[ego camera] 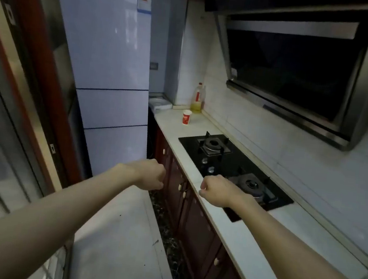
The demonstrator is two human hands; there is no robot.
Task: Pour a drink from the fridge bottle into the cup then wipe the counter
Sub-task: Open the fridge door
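- Now, my left hand (149, 175) and right hand (215, 190) are both stretched out in front, fingers curled into fists, holding nothing.
- The red-and-white cup (186, 117) stands upright at the counter's (173, 126) far end, near an oil bottle (198, 98).
- The fridge (109, 63) beyond is closed.

Home kitchen: fridge (109, 63), gas hob (232, 165), range hood (299, 67), tiled wall, counter (236, 235).

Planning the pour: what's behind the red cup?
An oil bottle, yellow liquid inside, standing by the tiled wall. The cup hides the counter patch just behind it.
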